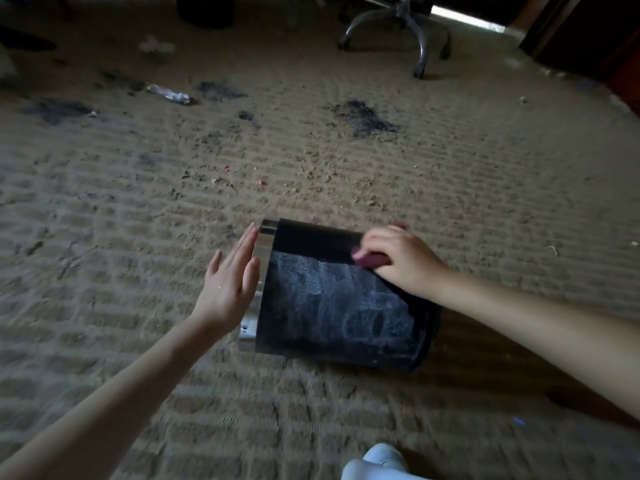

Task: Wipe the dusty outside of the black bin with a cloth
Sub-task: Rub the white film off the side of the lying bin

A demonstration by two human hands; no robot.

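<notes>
**Item:** black cylindrical bin (332,306) with a chrome rim band (268,226), lying on its side on the beige ribbed carpet (311,168), low and centre in the head view. The rim is pointing to 9 o'clock and the base to 3 o'clock. Grey dust is coating most of the upward-facing wall; a darker strip along the 12 o'clock edge is looking clean.

**Risks:**
- The bin is sitting on its curved side, so a sideways push from the cloth is likely to roll it toward 12 o'clock unless the rim end is braced.
- Loosened dust is liable to be dropping onto the carpet or smearing, since only a small wad of cloth is showing.

**Hands:**
- The left hand (228,282) is spread flat with straight fingers at the bin's 9 o'clock, just beside the rim band and holding nothing. Whether it is touching the rim cannot be told.
- The right hand (398,261) is curling round a dark maroon cloth (370,260), pressing it on the wall at the bin's 1 o'clock, at the edge of the dust.

**Surroundings:** a grey wheeled chair base (405,29) is standing at 12 o'clock, well apart.
</notes>
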